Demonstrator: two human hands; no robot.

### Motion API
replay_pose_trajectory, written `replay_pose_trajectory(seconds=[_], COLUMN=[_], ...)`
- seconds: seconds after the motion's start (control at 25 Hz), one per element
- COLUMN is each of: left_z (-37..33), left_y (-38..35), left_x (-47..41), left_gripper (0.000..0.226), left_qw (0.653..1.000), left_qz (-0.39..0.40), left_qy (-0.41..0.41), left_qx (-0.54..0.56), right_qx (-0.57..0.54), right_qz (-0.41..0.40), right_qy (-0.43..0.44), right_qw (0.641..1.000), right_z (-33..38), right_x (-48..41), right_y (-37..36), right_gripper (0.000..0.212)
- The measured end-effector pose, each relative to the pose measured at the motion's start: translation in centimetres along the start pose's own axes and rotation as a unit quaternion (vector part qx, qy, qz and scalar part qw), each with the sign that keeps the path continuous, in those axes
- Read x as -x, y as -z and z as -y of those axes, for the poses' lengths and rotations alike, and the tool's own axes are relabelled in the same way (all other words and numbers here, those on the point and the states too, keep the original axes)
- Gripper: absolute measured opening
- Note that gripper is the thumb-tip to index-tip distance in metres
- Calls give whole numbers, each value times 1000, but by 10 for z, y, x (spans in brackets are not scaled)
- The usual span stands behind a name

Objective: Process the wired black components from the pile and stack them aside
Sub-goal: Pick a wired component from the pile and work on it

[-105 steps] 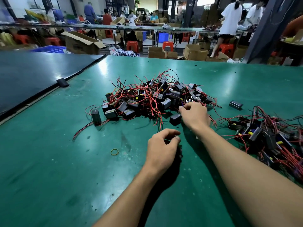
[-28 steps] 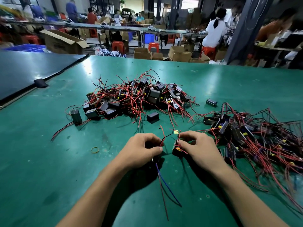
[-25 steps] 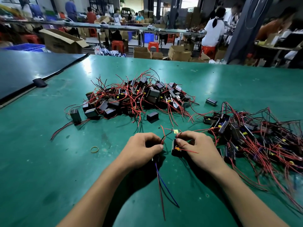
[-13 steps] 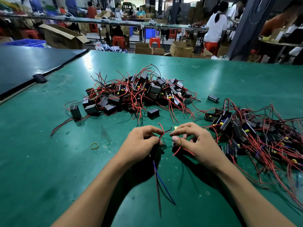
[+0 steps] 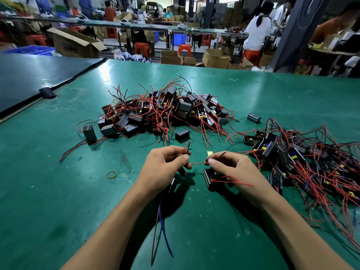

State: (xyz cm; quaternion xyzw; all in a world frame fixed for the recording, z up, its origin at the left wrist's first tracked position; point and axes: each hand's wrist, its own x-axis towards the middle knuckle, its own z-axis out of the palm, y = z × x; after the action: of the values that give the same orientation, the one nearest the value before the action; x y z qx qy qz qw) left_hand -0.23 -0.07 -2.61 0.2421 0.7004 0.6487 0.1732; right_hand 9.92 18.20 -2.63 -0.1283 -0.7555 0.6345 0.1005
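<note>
A pile of black box components with red and black wires [image 5: 163, 112] lies mid-table on the green mat [image 5: 253, 94]. A second heap of wired components [image 5: 303, 158] spreads at the right. My left hand [image 5: 165, 168] pinches thin red and black wire ends, and a dark part with red and blue leads [image 5: 161, 217] hangs beneath it, mostly hidden. My right hand [image 5: 233, 170] pinches a red wire end between thumb and fingers. A black component [image 5: 209, 177] sits under that hand, its red leads trailing right. A short red wire spans the gap between both hands.
A yellow rubber band [image 5: 111, 174] lies left of my left hand. Single black boxes sit loose near the pile [image 5: 182, 134] and at the right [image 5: 253, 117]. A dark mat [image 5: 29, 75] borders the left. Cardboard boxes, stools and people fill the background.
My right hand took a component from the pile and brought it near. Over the last second both hands rose slightly and drew apart, stretching a red wire between them.
</note>
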Motion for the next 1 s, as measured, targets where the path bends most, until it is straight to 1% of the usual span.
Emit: replay_pose_trajectory(seconds=[0.04,0.08,0.2,0.28,0.36,0.44,0.52,0.56,0.6,0.64,0.68,0.76,0.8,0.84,0.92,1.0], left_z=[-1,-2,-3,-1,1,2,2,1,0,0,-1,-2,-4,-5,-7,-8], left_y=[1,1,0,-2,-3,-4,-4,-4,-5,-4,-4,-5,-6,-7,-11,-14], left_x=[0,1,0,-1,-1,-1,-1,0,1,1,1,3,4,5,6,8], left_gripper=[11,13,18,21,21,21,22,22,22,22,21,19,18,17,15,14], left_qw=[1000,1000,999,999,992,978,972,970,967,962,959,961,964,968,977,983], left_qz=[-2,0,3,-28,-77,-113,-131,-140,-152,-163,-172,-176,-170,-158,-121,-87], left_qy=[6,15,32,17,-27,-79,-113,-125,-132,-138,-143,-147,-144,-138,-123,-113], left_qx=[9,16,26,-19,-99,-154,-157,-155,-159,-167,-173,-157,-145,-137,-124,-117], right_qx=[-9,-14,-47,-79,-91,-127,-196,-221,-226,-210,-180,-132,-137,-157,-184,-174], right_qz=[5,8,7,15,32,77,129,137,130,110,83,38,25,15,9,22], right_qy=[1,2,-7,-18,-39,-72,-104,-119,-133,-138,-132,-109,-104,-106,-107,-92], right_qw=[1000,1000,999,997,995,986,967,958,956,962,971,985,985,982,977,980], right_z=[0,0,1,4,6,7,7,9,9,9,7,3,2,1,1,2], right_x=[0,1,0,-1,-2,-1,-2,-2,-3,-5,-6,-6,-6,-5,-3,0], right_y=[0,0,-1,1,2,7,13,15,17,18,18,15,14,12,10,4], right_gripper=[10,11,22,29,35,54,81,93,100,99,89,58,44,35,28,27])
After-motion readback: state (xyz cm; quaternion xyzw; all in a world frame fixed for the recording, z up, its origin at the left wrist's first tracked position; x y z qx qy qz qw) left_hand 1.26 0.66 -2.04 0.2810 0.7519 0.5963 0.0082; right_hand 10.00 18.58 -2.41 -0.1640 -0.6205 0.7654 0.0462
